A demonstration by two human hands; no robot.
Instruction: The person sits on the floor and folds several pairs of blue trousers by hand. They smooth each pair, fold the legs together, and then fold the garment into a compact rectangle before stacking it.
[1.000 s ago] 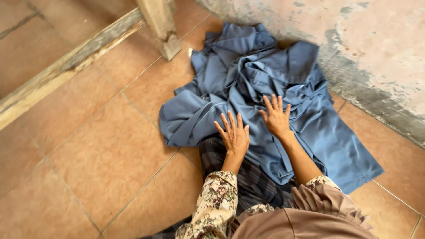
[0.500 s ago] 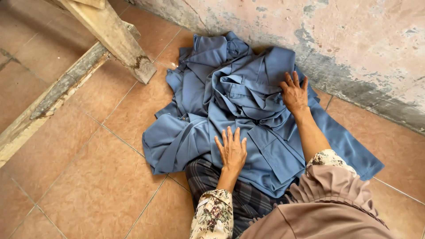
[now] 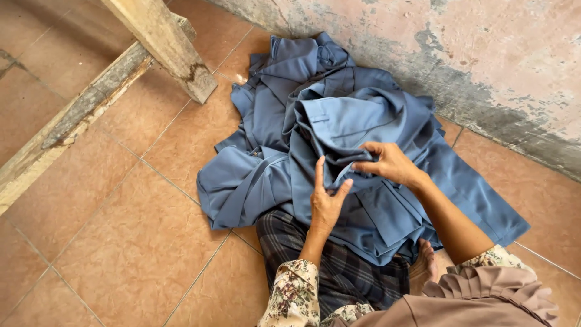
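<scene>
Glossy terracotta floor tiles meet a patchy, peeling plaster wall; a rough wooden beam slants in; smooth blue garments lie heaped and creased by the wall; left hand rests on the cloth, fingers extended, gripping nothing; right hand pinches a fold, fingers curled.

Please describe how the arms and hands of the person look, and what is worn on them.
Both hands, the left hand and the right hand, are bare, without gloves. The forearms are uncovered; pushed-up floral sleeves in cream and brown sit near the elbows. I see no rings or watch.
</scene>
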